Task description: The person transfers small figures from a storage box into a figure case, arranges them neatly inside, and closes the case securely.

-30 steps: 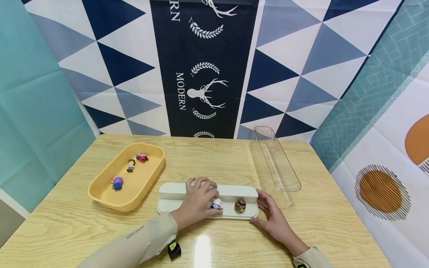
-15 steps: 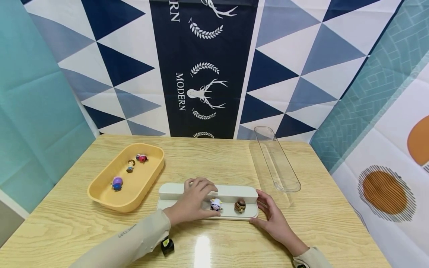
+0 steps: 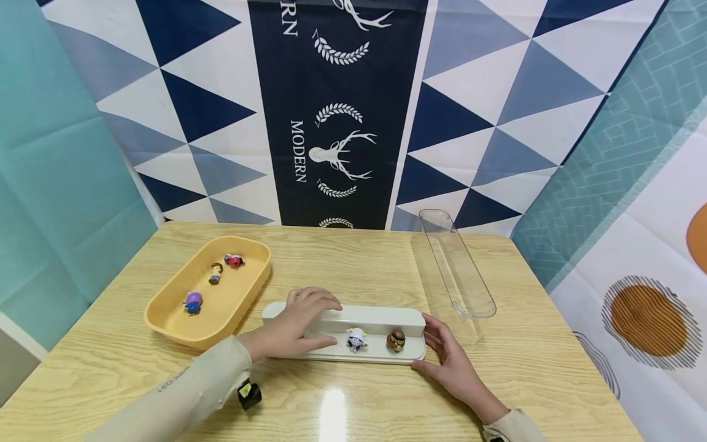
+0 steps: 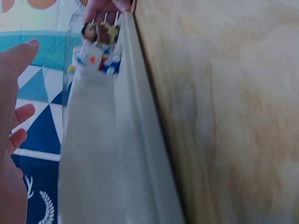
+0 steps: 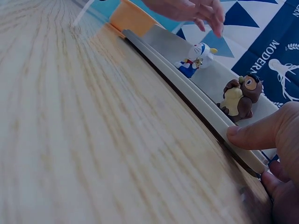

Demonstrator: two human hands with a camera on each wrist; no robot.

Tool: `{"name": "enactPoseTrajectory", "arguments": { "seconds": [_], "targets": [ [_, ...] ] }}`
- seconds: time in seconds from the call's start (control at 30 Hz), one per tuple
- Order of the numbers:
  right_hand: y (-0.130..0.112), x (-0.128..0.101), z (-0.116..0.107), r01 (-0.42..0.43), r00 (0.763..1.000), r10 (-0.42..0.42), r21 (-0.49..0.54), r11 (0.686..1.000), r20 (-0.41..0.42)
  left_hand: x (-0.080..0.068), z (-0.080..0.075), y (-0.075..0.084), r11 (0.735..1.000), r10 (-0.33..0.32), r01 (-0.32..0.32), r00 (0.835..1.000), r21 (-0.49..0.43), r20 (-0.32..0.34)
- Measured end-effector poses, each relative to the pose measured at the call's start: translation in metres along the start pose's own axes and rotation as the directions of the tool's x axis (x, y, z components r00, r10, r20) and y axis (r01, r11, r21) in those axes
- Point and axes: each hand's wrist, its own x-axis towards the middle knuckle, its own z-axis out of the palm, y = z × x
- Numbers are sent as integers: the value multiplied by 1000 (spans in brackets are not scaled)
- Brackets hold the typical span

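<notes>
Since a second ago, left hand (image 3: 295,325) has left the white figure (image 3: 356,339) — fingers relaxed over the stand (image 3: 381,316); right hand (image 3: 447,359) loosely steadies its end.

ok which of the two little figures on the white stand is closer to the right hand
The brown figure. It stands at the end of the white stand next to the right hand; the white-and-blue figure stands further left.

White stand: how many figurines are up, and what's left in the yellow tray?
Two stand on the white stepped plastic stand: a small white-and-blue figurine and a small brown figurine. In hand: the left hand rests open over the stand's left part, holding nothing; the right hand steadies its right end. Left: three small figurines in the yellow oval tray, and the clear plastic cover lying apart.
</notes>
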Motion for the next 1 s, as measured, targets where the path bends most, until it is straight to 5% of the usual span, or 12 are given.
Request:
{"name": "enactPoseTrajectory", "arguments": {
  "seconds": [0.27,0.7,1.0],
  "targets": [
    [0,-2,1,1,1000,-1,9,1000,10,-13,-30,-10,998,3,-2,1000,64,-19],
    [1,-1,-1,9,1000,-9,9,1000,11,-31,-76,-23,990,-85,83,996,113,12],
    [2,-2,-1,-1,1000,1,5,1000,12,-36,-96,-36,980,-39,47,998,196,-45]
  ]
}}
